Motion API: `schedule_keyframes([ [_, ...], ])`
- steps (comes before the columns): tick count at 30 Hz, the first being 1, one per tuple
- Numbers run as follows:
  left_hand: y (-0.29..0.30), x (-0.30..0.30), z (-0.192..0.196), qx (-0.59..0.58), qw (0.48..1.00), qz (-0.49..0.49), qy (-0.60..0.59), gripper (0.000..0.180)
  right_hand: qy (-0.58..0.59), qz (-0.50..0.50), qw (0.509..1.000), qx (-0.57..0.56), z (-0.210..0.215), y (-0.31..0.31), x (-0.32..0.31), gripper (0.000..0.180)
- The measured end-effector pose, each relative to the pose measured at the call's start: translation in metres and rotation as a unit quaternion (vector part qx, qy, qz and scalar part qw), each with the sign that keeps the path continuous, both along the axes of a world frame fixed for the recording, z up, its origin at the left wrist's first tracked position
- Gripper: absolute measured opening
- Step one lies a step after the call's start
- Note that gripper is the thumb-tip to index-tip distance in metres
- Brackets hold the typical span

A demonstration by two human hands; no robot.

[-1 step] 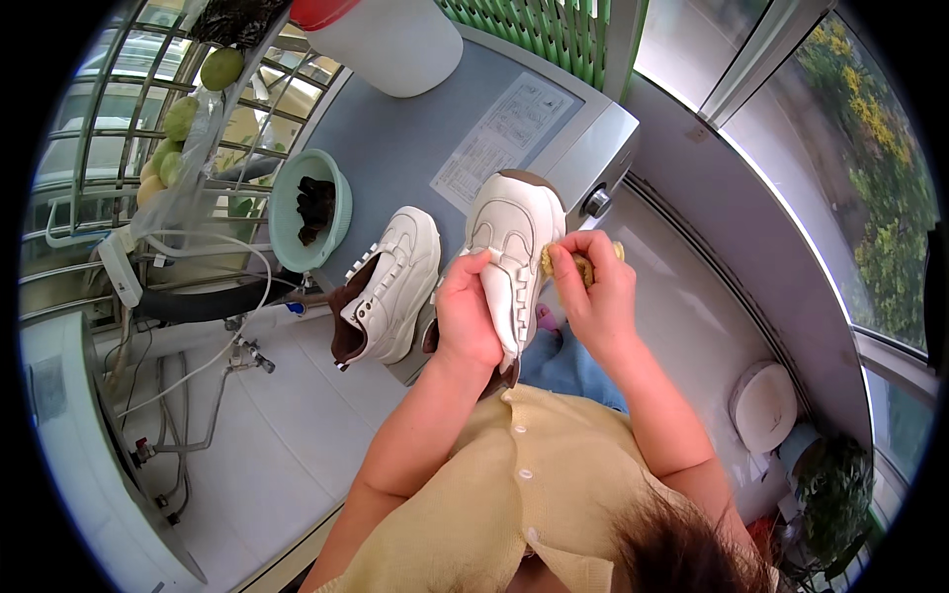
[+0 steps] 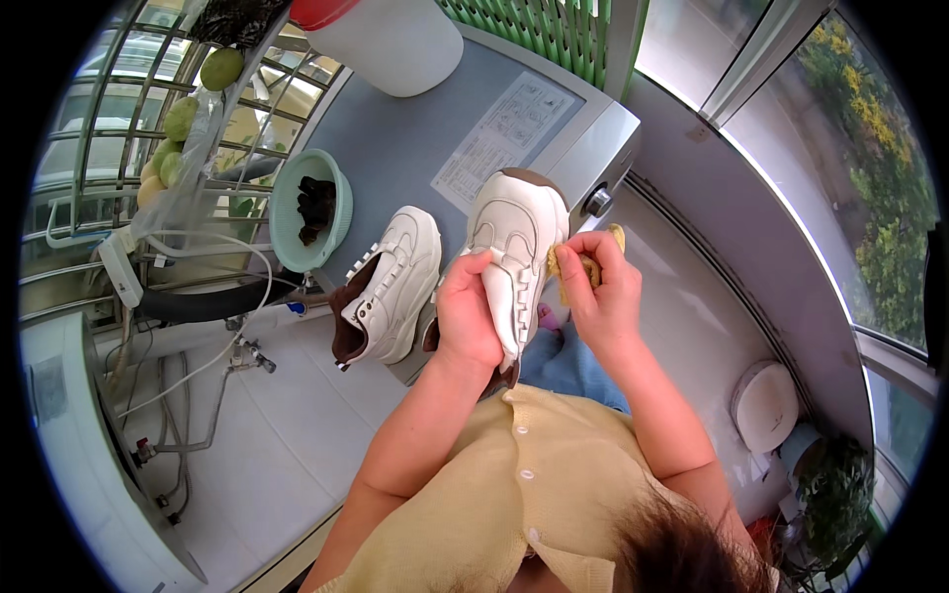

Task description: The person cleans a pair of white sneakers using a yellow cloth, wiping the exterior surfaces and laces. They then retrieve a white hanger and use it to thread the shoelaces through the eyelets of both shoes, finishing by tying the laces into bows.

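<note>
My left hand (image 2: 469,311) is closed around the open side of a white sneaker (image 2: 514,212), holding it toe away from me over the near edge of a grey-topped machine. Pinched in my right hand (image 2: 608,301) is a bunched yellow cloth (image 2: 590,268), pressed to the sneaker's right side near the sole. A second white sneaker (image 2: 403,282) with a brown lining stands on the machine, just left of my left hand. The far side of the held sneaker's opening is hidden by my fingers.
On the machine top (image 2: 395,148) are a pale green basket (image 2: 343,198) with dark brown pieces in it and a white bucket (image 2: 405,54). A round knob (image 2: 598,202) juts from its right face. Hoses and taps (image 2: 259,356) lie left; a white basin (image 2: 766,407) leans right.
My right hand and the cloth have shifted slightly to the right along the sneaker's side. The held sneaker has moved a touch right; my left hand keeps its grip.
</note>
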State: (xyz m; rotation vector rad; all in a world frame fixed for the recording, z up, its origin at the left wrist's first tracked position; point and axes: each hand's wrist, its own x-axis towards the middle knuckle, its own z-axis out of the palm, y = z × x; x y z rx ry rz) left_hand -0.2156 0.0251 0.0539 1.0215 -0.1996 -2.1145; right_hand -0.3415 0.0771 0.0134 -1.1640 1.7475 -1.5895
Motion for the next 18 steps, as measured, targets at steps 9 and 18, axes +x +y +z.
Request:
schedule_keyframes([
  [9, -0.002, -0.006, -0.008, -0.063, 0.998, -0.029, 0.010, 0.045, 0.135, -0.020, 0.989, -0.057, 0.014, -0.017, -0.012, 0.015],
  [18, -0.034, 0.011, -0.013, 0.019, 0.991, -0.024, 0.133, 0.048, -0.123, 0.021, 0.989, 0.077, -0.013, 0.021, -0.018, 0.013],
])
